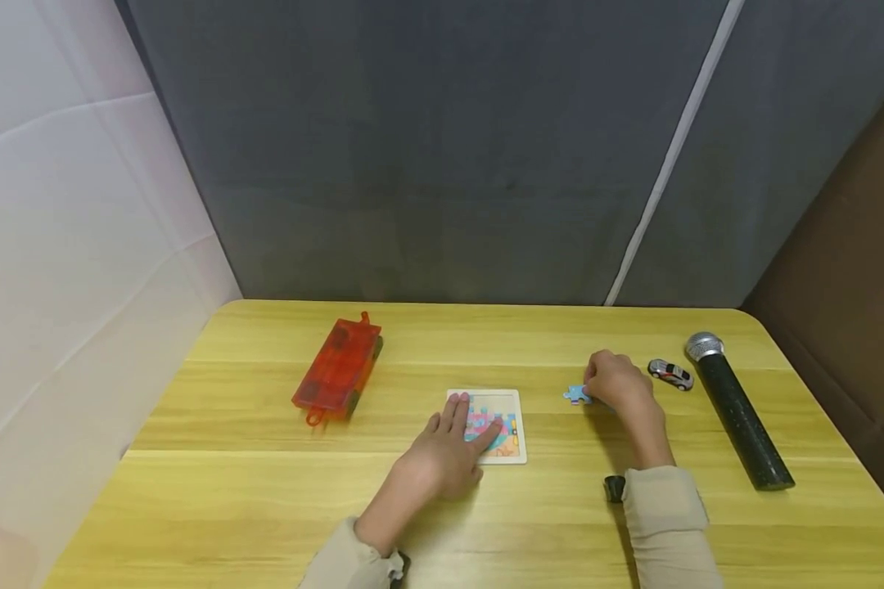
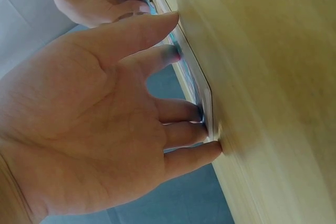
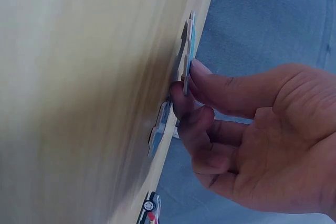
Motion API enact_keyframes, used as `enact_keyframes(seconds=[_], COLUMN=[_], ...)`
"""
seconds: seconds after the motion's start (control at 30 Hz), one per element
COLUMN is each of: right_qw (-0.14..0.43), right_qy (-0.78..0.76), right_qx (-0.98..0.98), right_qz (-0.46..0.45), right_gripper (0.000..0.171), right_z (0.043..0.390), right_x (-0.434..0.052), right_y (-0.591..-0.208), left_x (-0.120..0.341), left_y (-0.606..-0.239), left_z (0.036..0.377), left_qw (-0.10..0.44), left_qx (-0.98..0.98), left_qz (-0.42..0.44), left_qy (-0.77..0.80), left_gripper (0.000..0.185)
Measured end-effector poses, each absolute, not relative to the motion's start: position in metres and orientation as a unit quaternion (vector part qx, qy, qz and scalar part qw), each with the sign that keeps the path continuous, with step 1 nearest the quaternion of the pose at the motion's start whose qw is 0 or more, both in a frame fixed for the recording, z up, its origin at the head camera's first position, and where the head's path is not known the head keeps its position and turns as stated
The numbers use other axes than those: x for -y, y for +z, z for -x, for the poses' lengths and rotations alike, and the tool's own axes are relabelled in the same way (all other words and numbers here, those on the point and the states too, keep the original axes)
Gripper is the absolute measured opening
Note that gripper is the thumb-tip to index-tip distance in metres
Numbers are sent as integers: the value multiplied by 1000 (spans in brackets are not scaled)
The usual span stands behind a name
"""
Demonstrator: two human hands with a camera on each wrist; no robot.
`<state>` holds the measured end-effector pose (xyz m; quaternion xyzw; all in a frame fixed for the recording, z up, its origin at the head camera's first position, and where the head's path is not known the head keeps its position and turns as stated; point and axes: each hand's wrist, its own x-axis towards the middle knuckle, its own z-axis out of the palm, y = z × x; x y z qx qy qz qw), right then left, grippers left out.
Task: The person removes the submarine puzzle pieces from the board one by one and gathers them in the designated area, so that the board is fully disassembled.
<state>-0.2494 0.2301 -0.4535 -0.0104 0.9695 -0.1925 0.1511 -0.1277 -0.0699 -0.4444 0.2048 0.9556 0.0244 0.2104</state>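
The right hand [image 1: 619, 383] pinches a small flat blue puzzle piece [image 1: 577, 395] at its fingertips on the smooth yellow wooden worktop [image 1: 265, 491]. The left hand [image 1: 442, 458] lies flat, fingers straight, on the square colourful puzzle board [image 1: 511, 405] beside it.

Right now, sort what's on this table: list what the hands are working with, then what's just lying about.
In hand:
puzzle board, left hand resting flat on it
blue puzzle piece, right hand pinching it at the table

Lying about:
red plastic case
toy car
microphone
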Motion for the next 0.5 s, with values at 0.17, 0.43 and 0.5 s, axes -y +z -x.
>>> enact_keyframes(seconds=[0.17,0.43,0.5], right_qw=[146,145,144], right_qy=[-182,-160,-161], right_qx=[-972,-976,-976], right_qz=[-4,-16,-13], right_gripper=[5,15,18], right_z=[270,251,242], right_x=[-239,-218,-212], right_y=[-480,-450,-438], left_x=[71,65,65], left_y=[-441,-407,-405], left_z=[127,114,114], left_qw=[207,208,208], left_qx=[-956,-958,-958], left_qz=[-203,-198,-197], left_qy=[38,18,17], left_gripper=[71,68,68])
